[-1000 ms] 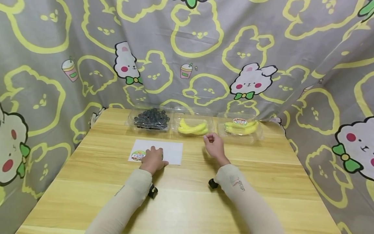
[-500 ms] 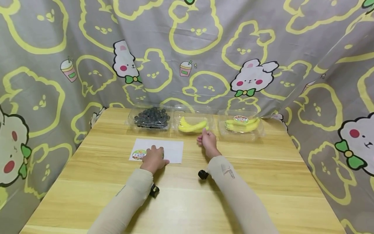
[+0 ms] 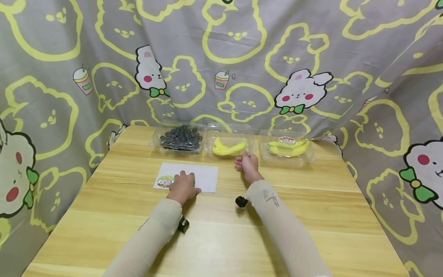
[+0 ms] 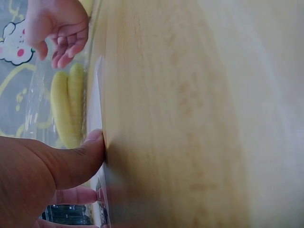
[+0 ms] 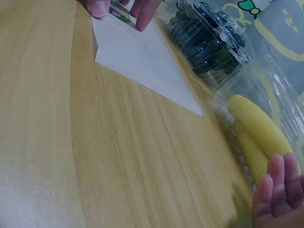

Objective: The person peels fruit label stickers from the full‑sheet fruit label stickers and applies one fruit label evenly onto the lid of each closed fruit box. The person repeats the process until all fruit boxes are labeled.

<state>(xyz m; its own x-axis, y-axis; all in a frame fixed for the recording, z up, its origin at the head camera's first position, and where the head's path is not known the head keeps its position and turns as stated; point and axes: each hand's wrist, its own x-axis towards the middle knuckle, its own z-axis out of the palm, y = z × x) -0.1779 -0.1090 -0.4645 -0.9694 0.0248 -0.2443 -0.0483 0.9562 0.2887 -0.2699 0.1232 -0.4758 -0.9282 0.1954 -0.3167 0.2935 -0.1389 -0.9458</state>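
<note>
My left hand (image 3: 184,187) rests on a white sheet (image 3: 207,177) that carries a round fruit-pattern sticker (image 3: 165,181). Its thumb lies at the sheet's near edge, and part of a second sticker (image 5: 122,13) shows under its fingers in the right wrist view. My right hand (image 3: 248,164) is held in front of the middle clear plastic box, fingers loosely bent and nothing in them. Inside that box lie yellow bananas (image 3: 228,147). I cannot tell whether the fingertips touch the box.
Left of the bananas stands a clear box of dark grapes (image 3: 181,137). On the right, another clear box of bananas (image 3: 288,149) bears a round sticker (image 3: 287,141) on top. A patterned curtain (image 3: 238,69) hangs behind the wooden table (image 3: 221,238).
My right hand has shifted left, from the gap between the two banana boxes to the front of the middle one. The left hand has stayed on the sheet.
</note>
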